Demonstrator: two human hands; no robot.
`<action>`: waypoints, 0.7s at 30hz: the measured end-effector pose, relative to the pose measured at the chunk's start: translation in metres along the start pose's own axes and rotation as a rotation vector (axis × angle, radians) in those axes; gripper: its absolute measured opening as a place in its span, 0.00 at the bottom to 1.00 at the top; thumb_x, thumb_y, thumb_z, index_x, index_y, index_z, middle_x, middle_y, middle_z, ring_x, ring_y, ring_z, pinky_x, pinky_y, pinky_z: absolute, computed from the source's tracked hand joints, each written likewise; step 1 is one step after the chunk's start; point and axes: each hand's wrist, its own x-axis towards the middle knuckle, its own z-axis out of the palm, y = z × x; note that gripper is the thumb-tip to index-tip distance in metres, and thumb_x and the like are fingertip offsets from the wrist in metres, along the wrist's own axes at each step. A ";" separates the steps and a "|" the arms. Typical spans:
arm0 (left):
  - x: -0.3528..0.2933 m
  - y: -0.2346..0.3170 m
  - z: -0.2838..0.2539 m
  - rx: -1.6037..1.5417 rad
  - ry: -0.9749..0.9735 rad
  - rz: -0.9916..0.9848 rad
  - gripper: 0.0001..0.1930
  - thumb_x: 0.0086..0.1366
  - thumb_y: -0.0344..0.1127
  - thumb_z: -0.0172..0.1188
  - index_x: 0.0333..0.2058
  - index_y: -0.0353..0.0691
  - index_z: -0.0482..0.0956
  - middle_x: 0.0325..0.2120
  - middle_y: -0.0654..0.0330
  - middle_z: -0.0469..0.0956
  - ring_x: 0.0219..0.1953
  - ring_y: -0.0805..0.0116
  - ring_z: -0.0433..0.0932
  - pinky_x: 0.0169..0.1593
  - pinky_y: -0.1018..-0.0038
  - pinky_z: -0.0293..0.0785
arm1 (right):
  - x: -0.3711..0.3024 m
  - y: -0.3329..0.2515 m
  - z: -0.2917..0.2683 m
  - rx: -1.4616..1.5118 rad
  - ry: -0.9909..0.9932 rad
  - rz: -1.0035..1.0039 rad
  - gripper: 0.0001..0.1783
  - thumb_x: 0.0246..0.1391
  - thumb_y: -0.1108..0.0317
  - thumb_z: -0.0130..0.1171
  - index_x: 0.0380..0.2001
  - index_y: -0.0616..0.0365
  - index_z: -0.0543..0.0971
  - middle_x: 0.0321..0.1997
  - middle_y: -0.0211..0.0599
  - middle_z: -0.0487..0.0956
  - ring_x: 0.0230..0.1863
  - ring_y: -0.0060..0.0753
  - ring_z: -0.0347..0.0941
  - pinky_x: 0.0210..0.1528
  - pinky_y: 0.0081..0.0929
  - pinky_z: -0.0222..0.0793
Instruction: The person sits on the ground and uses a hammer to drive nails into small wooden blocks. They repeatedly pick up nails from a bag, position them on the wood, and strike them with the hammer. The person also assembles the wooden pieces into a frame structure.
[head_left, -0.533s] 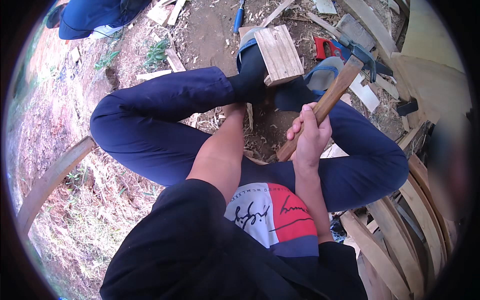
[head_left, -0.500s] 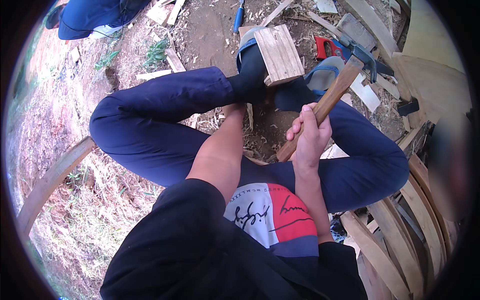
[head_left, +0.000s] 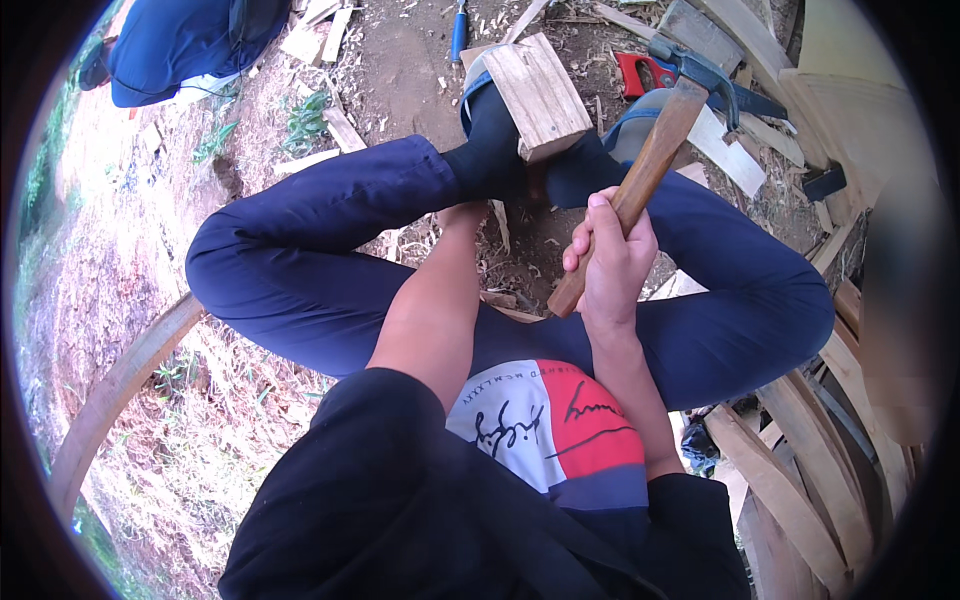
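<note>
My right hand (head_left: 617, 255) is closed around the wooden handle of a claw hammer (head_left: 645, 175), held up in front of my lap with its metal head at the upper end. A pale wooden block (head_left: 540, 97) is propped between my sandalled feet, to the left of the hammer head. My left arm reaches forward between my bent legs. Of my left hand (head_left: 463, 214) only the part near the wrist shows, below my ankle; its fingers are hidden, and so is whatever they touch.
A saw with a red handle (head_left: 630, 75) lies beyond my right foot. A blue-handled tool (head_left: 459, 35) rests on the dirt ahead. Curved wooden pieces (head_left: 790, 490) are stacked at my right, and another curved piece (head_left: 125, 380) lies at left. Someone in blue (head_left: 195, 45) is at the far left.
The hammer has tipped a little more upright, its head moving up and left. My right hand keeps its grip. The whole view has shifted slightly; the block stays between my feet.
</note>
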 end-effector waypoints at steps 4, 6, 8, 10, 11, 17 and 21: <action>-0.007 0.006 -0.033 0.220 -0.345 -0.071 0.23 0.63 0.47 0.57 0.50 0.38 0.78 0.46 0.49 0.80 0.46 0.54 0.81 0.49 0.61 0.77 | -0.004 -0.003 -0.007 0.029 0.022 -0.036 0.06 0.60 0.69 0.55 0.33 0.59 0.71 0.18 0.25 0.68 0.13 0.14 0.63 0.13 0.16 0.62; -0.009 -0.011 -0.036 0.333 -0.438 -0.069 0.22 0.63 0.47 0.57 0.50 0.38 0.78 0.45 0.49 0.81 0.45 0.54 0.82 0.48 0.62 0.77 | -0.009 -0.001 -0.006 0.056 -0.005 -0.026 0.05 0.60 0.69 0.55 0.33 0.59 0.72 0.17 0.26 0.68 0.13 0.14 0.63 0.13 0.16 0.61; -0.003 -0.027 -0.038 0.452 -0.488 -0.037 0.19 0.61 0.44 0.58 0.44 0.36 0.81 0.39 0.51 0.82 0.39 0.58 0.83 0.41 0.63 0.79 | -0.013 -0.002 -0.005 0.091 -0.035 -0.015 0.05 0.60 0.69 0.55 0.32 0.59 0.72 0.16 0.26 0.68 0.12 0.14 0.63 0.13 0.16 0.61; -0.011 -0.021 -0.043 0.459 -0.524 0.010 0.17 0.61 0.42 0.60 0.40 0.35 0.82 0.35 0.52 0.83 0.35 0.62 0.83 0.36 0.65 0.79 | -0.017 -0.001 -0.013 0.099 -0.044 -0.056 0.05 0.60 0.69 0.54 0.32 0.59 0.72 0.16 0.26 0.68 0.12 0.14 0.63 0.13 0.16 0.61; -0.031 0.001 -0.056 0.401 -0.531 0.043 0.16 0.60 0.42 0.60 0.39 0.35 0.82 0.35 0.53 0.83 0.34 0.64 0.83 0.34 0.66 0.78 | -0.018 -0.001 -0.019 0.088 -0.037 -0.088 0.05 0.60 0.69 0.54 0.32 0.59 0.72 0.16 0.26 0.68 0.12 0.14 0.63 0.13 0.16 0.61; -0.124 0.053 -0.130 -0.307 -0.548 0.177 0.08 0.60 0.37 0.65 0.35 0.41 0.82 0.28 0.65 0.81 0.29 0.77 0.78 0.31 0.78 0.72 | -0.016 0.000 -0.038 0.015 -0.018 -0.142 0.07 0.58 0.69 0.58 0.33 0.59 0.71 0.17 0.25 0.69 0.12 0.14 0.63 0.13 0.16 0.61; -0.165 0.058 -0.166 -0.653 -0.746 0.495 0.06 0.64 0.36 0.63 0.36 0.41 0.81 0.31 0.68 0.81 0.33 0.82 0.76 0.36 0.82 0.70 | -0.021 -0.003 -0.043 -0.040 -0.134 -0.081 0.14 0.55 0.66 0.64 0.36 0.59 0.70 0.21 0.25 0.70 0.13 0.13 0.64 0.12 0.15 0.61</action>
